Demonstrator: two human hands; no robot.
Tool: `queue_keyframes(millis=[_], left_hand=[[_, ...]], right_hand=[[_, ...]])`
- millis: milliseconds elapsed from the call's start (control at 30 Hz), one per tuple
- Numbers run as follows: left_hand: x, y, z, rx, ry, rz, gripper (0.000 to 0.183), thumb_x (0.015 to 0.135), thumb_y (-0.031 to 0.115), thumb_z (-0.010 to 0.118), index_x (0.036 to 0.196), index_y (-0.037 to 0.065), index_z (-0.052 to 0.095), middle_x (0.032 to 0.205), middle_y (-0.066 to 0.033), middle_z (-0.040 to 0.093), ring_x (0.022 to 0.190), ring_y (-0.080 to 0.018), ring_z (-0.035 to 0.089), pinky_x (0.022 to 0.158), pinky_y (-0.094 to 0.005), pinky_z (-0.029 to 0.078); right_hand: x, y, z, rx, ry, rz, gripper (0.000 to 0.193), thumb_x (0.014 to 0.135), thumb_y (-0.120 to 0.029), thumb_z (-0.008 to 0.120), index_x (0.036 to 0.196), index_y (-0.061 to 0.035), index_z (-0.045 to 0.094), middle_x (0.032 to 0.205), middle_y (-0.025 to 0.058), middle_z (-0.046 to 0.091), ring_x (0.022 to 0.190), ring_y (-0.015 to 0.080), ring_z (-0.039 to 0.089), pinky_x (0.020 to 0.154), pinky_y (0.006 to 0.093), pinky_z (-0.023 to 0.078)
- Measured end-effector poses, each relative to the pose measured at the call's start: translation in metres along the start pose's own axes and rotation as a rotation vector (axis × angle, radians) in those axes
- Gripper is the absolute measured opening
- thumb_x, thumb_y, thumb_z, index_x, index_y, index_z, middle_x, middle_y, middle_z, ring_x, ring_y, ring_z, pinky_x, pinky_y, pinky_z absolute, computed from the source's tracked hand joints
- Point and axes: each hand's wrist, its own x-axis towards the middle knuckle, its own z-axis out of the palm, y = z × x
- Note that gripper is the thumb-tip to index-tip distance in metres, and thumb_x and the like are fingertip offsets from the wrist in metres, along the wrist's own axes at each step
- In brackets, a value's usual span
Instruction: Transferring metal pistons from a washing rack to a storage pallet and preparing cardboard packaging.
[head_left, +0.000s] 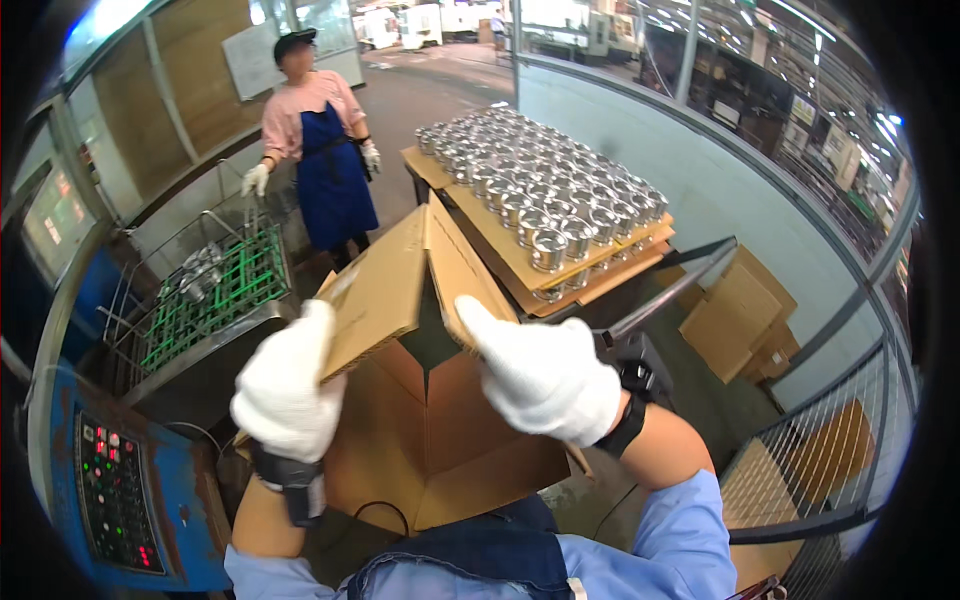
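A large brown cardboard box (475, 445) stands in front of my body, partly unfolded, with its flaps raised and a gap between them at the far side. My left hand (285, 385), in a white knit glove, is closed on the edge of the left flap (375, 300). Also gloved, my right hand (545, 375) pinches the right flap (462, 270), its thumb pressed along the near edge. Fingers of both hands are partly hidden behind the cardboard. Dark bands with small black devices circle both wrists.
Beyond the box, rows of shiny metal cylinders (560, 190) stand on cardboard sheets. At left are a green-barred rack (220, 290) with metal parts and a blue control panel (120, 490). A person in a blue apron (325, 170) stands behind the rack. Folded cardboard (740, 310) leans at right.
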Motion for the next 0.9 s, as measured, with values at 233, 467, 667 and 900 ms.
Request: queue_keyframes(millis=[233, 467, 667, 900], left_hand=[[-0.004, -0.05, -0.08, -0.4, -0.225, 0.094, 0.042, 0.077, -0.009, 0.071, 0.115, 0.009, 0.075, 0.082, -0.0072, 0.078, 0.073, -0.0239, 0.077, 0.067, -0.0304, 0.061], [-0.016, -0.075, -0.119, -0.533, -0.304, 0.155, 0.043, 0.078, -0.005, 0.073, 0.12, 0.006, 0.072, 0.085, -0.0066, 0.078, 0.075, -0.0258, 0.076, 0.068, -0.0332, 0.061], [-0.02, -0.056, -0.111, -0.232, -0.132, 0.187, 0.035, 0.08, 0.03, 0.082, 0.11, 0.015, 0.073, 0.073, -0.0016, 0.071, 0.066, -0.0219, 0.071, 0.053, -0.0344, 0.053], [-0.019, -0.079, -0.133, -0.105, -0.166, 0.164, 0.038, 0.073, 0.014, 0.084, 0.11, 0.009, 0.076, 0.071, -0.0053, 0.071, 0.063, -0.0265, 0.069, 0.058, -0.0389, 0.053]], right_hand=[[-0.023, -0.003, -0.042, 0.35, 0.016, -0.235, 0.052, 0.085, -0.008, 0.072, 0.137, -0.0109, 0.064, 0.095, 0.0108, 0.076, 0.078, 0.0293, 0.075, 0.069, 0.0355, 0.059], [0.024, 0.022, -0.013, 1.113, 0.158, 0.418, 0.073, 0.085, 0.006, 0.066, 0.154, -0.0013, 0.045, 0.125, 0.0113, 0.068, 0.101, 0.0174, 0.067, 0.092, 0.034, 0.054], [0.041, -0.095, 0.062, -0.248, 0.218, -0.043, 0.095, 0.057, -0.044, 0.086, 0.137, -0.0038, 0.056, 0.139, 0.0245, 0.053, 0.14, 0.0473, 0.042, 0.124, 0.067, 0.02], [0.077, -0.104, 0.084, -0.316, 0.189, 0.028, 0.024, 0.076, -0.029, 0.07, 0.058, -0.0149, 0.062, 0.055, 0.0093, 0.061, 0.053, 0.0302, 0.062, 0.061, 0.044, 0.046]])
